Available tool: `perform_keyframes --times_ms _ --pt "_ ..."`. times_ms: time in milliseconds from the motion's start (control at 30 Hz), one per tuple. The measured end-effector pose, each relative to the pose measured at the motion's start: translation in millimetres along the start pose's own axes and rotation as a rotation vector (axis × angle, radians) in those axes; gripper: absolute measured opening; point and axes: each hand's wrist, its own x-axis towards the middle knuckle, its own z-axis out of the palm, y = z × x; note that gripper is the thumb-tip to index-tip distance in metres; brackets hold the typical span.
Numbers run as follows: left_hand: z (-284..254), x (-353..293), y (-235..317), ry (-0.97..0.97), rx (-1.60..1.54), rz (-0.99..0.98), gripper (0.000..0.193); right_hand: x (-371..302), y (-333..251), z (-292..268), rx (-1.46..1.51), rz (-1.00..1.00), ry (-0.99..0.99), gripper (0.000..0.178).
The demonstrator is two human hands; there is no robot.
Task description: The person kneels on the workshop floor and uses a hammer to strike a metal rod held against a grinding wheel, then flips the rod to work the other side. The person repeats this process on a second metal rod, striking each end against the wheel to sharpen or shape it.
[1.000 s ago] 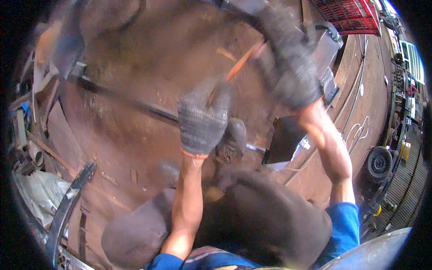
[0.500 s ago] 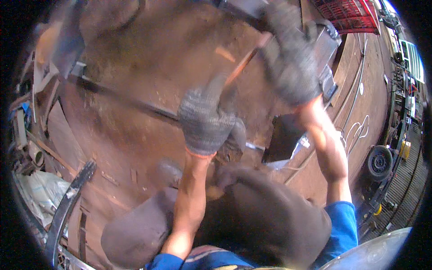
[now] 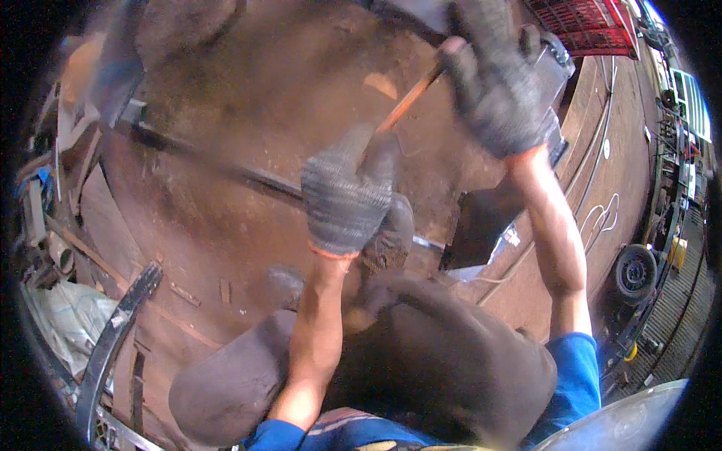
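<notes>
Rod (image 3: 410, 104), slim and orange, is seen slanting between the hands, its lower end swallowed by the gloved left hand (image 3: 347, 197), its upper end lost beside the right hand (image 3: 496, 98). By the left, it's gripped in a fist; whether it's pinched by the right can't be told. Both forearms (image 3: 320, 331) are stretched forward. Brown floor (image 3: 199, 240) is crossed by a dark bar (image 3: 226, 167); a red slatted object (image 3: 587, 30) is cut off above.

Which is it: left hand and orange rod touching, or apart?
Touching: the head view shows the orange rod running into the gloved grip of the left hand.
</notes>
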Motion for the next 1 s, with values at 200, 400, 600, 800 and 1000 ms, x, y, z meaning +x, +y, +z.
perform_keyframes --times_ms 200,400,600,800,1000 --pt "6 9 -10 -0.114 -0.201 -0.141 0.03 -4 -9 -10 -0.076 0.022 -0.157 0.052" --pt "-2 8 -32 -0.203 -0.131 -0.232 0.025 -20 -53 -7 0.388 -0.03 -0.122 0.04" --pt "16 12 -30 -0.144 -0.266 0.059 0.027 -15 -3 -20 0.176 0.049 -0.152 0.038" --pt "9 10 -10 -0.191 -0.416 -0.339 0.029 -5 -16 -6 0.049 0.086 0.021 0.04" --pt "11 6 -23 -0.177 -0.196 -0.128 0.027 -4 -6 -4 -0.102 -0.053 0.023 0.049"
